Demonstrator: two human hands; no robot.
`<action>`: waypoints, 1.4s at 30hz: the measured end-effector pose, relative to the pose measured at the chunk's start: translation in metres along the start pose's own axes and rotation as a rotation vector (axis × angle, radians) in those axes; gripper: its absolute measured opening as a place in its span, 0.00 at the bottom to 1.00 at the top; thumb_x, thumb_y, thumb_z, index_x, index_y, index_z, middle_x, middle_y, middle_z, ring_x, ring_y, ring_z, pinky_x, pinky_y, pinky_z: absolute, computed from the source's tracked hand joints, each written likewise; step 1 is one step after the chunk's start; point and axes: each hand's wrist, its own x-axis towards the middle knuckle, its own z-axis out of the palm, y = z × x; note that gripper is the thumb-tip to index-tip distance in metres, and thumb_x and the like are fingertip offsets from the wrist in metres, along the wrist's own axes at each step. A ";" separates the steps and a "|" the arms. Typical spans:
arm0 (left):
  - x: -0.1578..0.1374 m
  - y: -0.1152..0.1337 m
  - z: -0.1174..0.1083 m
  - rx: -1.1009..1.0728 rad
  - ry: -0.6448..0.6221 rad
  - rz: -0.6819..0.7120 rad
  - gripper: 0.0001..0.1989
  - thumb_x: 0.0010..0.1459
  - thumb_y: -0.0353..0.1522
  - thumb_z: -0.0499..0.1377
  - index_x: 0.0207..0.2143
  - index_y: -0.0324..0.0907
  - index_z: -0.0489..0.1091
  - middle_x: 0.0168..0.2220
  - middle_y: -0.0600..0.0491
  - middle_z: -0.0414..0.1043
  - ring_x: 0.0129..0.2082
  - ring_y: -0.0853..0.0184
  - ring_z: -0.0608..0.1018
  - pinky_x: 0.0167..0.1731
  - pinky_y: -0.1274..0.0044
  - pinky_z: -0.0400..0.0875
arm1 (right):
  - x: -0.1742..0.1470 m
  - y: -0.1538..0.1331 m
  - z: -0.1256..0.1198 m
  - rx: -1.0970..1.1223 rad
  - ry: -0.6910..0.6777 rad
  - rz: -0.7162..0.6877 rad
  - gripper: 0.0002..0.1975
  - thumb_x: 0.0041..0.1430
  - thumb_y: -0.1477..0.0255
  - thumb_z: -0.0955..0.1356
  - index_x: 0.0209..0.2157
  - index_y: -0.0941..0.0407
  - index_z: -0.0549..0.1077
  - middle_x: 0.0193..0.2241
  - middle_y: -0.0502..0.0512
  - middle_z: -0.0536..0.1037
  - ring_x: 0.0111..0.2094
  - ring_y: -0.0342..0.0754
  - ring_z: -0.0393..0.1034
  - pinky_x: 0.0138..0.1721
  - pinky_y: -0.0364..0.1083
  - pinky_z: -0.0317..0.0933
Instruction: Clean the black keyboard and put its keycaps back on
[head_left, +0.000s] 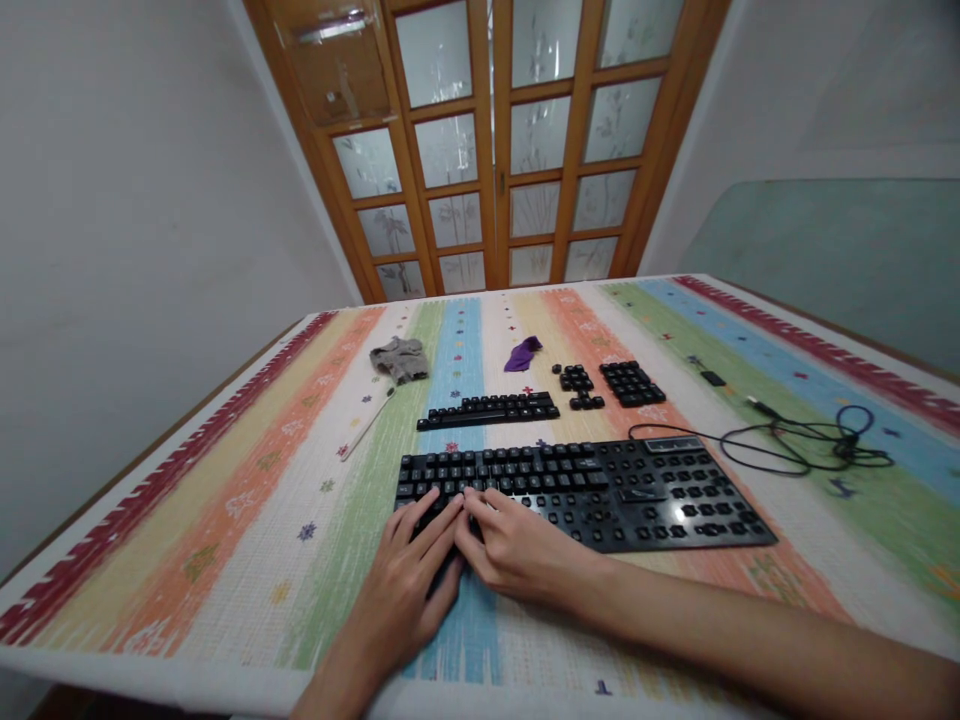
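A black keyboard (637, 520) lies on the striped tablecloth in front of me. Its upper left part carries keycaps, while bare key sockets show across the right side and lower middle. My left hand (409, 560) rests over the keyboard's lower left, fingers stretched out and touching the keys. Right beside it, my right hand (517, 545) has its fingertips pinched together at the keys, close to the left fingertips. Whatever the pinch holds, if anything, is hidden. Behind the keyboard are loose keycaps: a long set of rows (487, 410), a small cluster (576, 378) and a larger block (632, 383).
A black cable (780, 440) curls to the keyboard's right, with a small black piece (712, 378) beyond it. Toward the back left lie a grey cloth (401, 360) and a thin stick-like tool (367, 425). A purple cloth (523, 353) sits behind the keycaps.
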 end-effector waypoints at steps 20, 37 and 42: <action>0.002 0.000 -0.002 -0.057 0.053 0.036 0.19 0.66 0.26 0.51 0.57 0.39 0.68 0.54 0.45 0.74 0.59 0.54 0.68 0.58 0.58 0.62 | 0.019 0.005 -0.006 0.093 -0.071 -0.088 0.09 0.63 0.78 0.64 0.33 0.66 0.76 0.24 0.61 0.75 0.36 0.54 0.68 0.39 0.52 0.63; 0.000 0.000 0.003 0.105 -0.010 0.019 0.27 0.65 0.30 0.54 0.65 0.35 0.58 0.63 0.41 0.63 0.65 0.50 0.60 0.61 0.57 0.58 | 0.010 0.017 -0.017 0.309 -0.173 0.017 0.09 0.66 0.76 0.62 0.43 0.64 0.71 0.34 0.62 0.77 0.40 0.54 0.66 0.37 0.50 0.62; 0.001 -0.002 0.004 0.161 -0.064 0.065 0.30 0.63 0.30 0.54 0.66 0.32 0.55 0.65 0.40 0.61 0.66 0.50 0.60 0.62 0.55 0.56 | 0.016 0.018 -0.016 0.361 -0.220 0.020 0.09 0.59 0.71 0.67 0.35 0.64 0.75 0.31 0.64 0.77 0.42 0.57 0.67 0.40 0.52 0.63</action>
